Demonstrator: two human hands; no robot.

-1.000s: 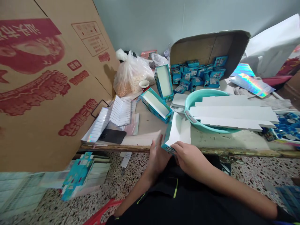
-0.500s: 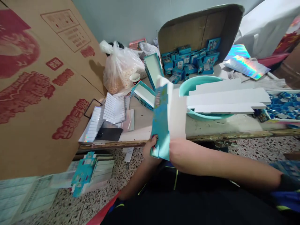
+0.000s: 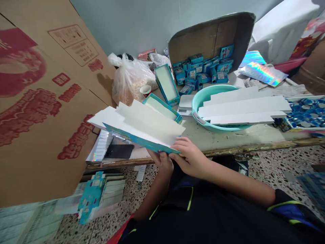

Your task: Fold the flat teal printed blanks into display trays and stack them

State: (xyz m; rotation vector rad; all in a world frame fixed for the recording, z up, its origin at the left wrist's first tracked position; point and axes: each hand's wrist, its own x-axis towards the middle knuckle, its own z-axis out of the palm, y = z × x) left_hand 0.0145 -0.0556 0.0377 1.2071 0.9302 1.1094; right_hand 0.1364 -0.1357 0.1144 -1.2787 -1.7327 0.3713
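Observation:
Between my hands is a partly folded carton (image 3: 149,125), white inside and teal outside, its open flaps pointing to the left over the table edge. My left hand (image 3: 164,162) grips its teal side from below. Wrapped round the near right end is my right hand (image 3: 190,157), thumb beneath and fingers on the inner flap. Behind the carton lie nested teal trays (image 3: 162,107), and a second stack of trays (image 3: 167,84) leans farther back. To the right, flat white carton blanks (image 3: 243,108) rest across a turquoise basin (image 3: 200,117).
A large cardboard box (image 3: 50,101) stands at the left. Small teal boxes (image 3: 200,69) fill an open carton at the back. A paper cup (image 3: 145,90), plastic bag (image 3: 134,76), black phone (image 3: 119,151), white scale (image 3: 185,103) and box of blue caps (image 3: 308,112) are on the table.
The carton has swung from upright in front of me to lying lengthwise toward the left, its flaps spread wider. Both hands have turned with it, and the right hand now holds its near end.

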